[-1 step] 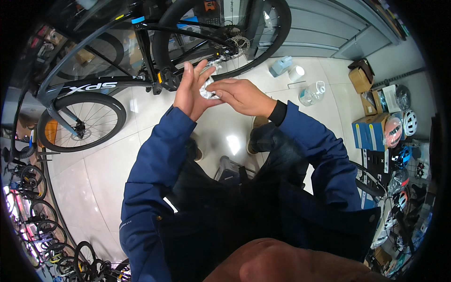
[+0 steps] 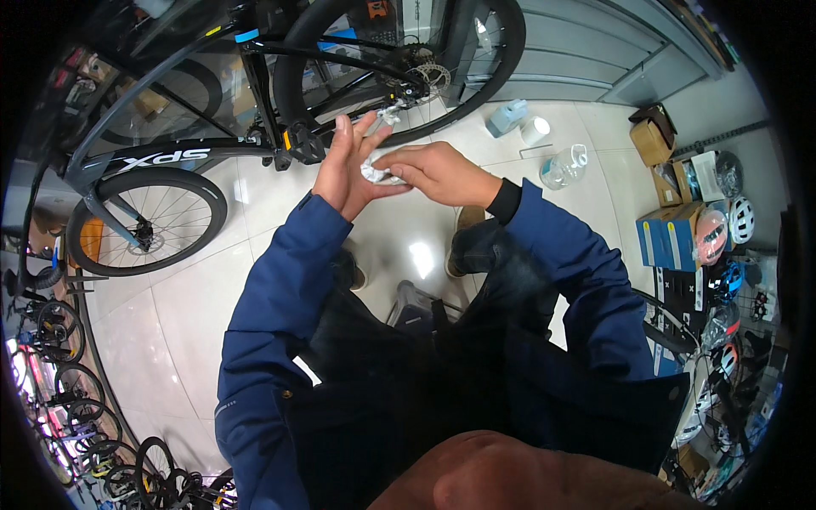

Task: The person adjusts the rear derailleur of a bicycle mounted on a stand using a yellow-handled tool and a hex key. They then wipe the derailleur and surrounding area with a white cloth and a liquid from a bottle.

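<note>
Right hand [image 2: 440,172] clamped crumpled white wad [image 2: 371,173] against spread left hand [image 2: 342,174]; smooth-tubed black bicycle [image 2: 262,100] stood just beyond.

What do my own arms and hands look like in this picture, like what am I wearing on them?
Your left hand and right hand are bare, without gloves. Both arms wear loose, dark blue jacket sleeves. A black inner cuff shows at your right wrist, and a small pale marking sits on the left sleeve.
</note>
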{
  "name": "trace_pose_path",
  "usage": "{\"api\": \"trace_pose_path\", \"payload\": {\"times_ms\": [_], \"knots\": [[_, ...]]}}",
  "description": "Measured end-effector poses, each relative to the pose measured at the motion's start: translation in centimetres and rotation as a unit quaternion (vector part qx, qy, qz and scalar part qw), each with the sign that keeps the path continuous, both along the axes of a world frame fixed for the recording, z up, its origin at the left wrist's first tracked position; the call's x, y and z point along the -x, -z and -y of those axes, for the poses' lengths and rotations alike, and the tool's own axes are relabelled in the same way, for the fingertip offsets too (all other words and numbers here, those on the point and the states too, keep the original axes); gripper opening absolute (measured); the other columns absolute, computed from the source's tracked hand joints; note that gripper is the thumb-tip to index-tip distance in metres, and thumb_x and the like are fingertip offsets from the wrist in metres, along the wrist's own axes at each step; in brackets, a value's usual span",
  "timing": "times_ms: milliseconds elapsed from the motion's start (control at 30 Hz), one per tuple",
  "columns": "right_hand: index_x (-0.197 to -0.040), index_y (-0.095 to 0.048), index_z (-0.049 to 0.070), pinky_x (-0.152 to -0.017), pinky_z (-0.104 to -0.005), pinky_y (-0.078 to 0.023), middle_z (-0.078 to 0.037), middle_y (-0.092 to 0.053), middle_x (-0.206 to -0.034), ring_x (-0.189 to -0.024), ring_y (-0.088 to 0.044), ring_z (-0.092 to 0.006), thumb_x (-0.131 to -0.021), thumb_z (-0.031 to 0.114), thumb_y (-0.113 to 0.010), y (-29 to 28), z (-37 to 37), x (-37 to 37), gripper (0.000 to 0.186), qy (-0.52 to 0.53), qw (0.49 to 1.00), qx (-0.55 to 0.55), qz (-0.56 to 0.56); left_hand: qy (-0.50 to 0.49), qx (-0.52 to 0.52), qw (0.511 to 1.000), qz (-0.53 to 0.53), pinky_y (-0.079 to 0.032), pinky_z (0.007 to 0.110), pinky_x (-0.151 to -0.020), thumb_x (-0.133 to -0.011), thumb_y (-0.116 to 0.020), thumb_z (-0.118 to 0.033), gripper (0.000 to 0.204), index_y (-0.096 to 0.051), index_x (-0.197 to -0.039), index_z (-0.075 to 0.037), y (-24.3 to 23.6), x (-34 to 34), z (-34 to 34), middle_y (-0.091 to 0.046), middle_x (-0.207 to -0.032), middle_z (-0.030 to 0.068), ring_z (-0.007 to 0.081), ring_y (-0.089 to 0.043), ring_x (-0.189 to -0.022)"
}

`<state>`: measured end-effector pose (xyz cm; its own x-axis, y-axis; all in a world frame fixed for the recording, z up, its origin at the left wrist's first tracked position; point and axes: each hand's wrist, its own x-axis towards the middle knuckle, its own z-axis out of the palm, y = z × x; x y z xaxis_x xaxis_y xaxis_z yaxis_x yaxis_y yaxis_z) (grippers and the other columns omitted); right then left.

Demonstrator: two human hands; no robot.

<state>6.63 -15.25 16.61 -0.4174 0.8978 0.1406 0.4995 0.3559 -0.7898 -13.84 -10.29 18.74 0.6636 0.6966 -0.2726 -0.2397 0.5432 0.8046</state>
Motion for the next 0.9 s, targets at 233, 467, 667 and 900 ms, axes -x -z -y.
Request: {"api": "trace_pose_path", "payload": {"times_ms": [233,467,667,900], "knots": [[-0.116,-0.077,0.012,-0.084,-0.0375,-0.057,-0.014,-0.076,-0.105,-0.094,-0.074,-0.0277,-0.092,0.012,-0.066,0.8,0.7,0.4,0.026,0.014,0.992,0.111,-0.058,0.028,-0.020,0.999,-0.020,-0.048,0.060,-0.107,-0.098,-0.034,-0.078,0.094,-0.021,-0.164,-0.013,1.8,-0.1,1.8,-0.034,-0.164,0.0137,0.0323,-0.048,-0.138],[-0.100,-0.080,0.008,-0.074,-0.0327,-0.058,-0.011,-0.078,-0.091,-0.083,-0.077,-0.0206,-0.090,0.011,-0.074,1.7,0.6,1.0,0.013,0.072,0.997,0.002,0.031,-0.033,0.009,0.998,-0.046,-0.054,0.049,-0.102,-0.101,-0.044,-0.071,0.081,-0.034,-0.156,-0.013,3.2,-1.0,2.3,-0.046,-0.152,0.0102,0.0263,-0.060,-0.120],[-0.102,-0.076,0.007,-0.076,-0.0320,-0.056,-0.008,-0.077,-0.093,-0.080,-0.072,-0.0186,-0.092,0.020,-0.076,7.1,-2.3,-1.8,0.017,0.189,0.980,-0.002,-0.063,-0.024,-0.049,0.987,-0.151,-0.056,0.042,-0.097,-0.100,-0.066,-0.047,0.070,-0.039,-0.151,-0.008,4.3,-0.5,1.0,-0.052,-0.140,0.0124,0.0261,-0.064,-0.114],[-0.105,-0.077,0.003,-0.070,-0.0226,-0.049,-0.001,-0.073,-0.095,-0.079,-0.060,-0.0050,-0.092,0.014,-0.079,16.3,-9.6,-4.6,0.017,0.411,0.897,-0.039,-0.161,0.105,-0.484,0.826,-0.271,-0.052,0.045,-0.100,-0.092,-0.074,-0.041,0.061,-0.055,-0.133,0.000,8.1,2.2,1.8,-0.051,-0.140,0.0284,0.0436,-0.063,-0.117]]}}
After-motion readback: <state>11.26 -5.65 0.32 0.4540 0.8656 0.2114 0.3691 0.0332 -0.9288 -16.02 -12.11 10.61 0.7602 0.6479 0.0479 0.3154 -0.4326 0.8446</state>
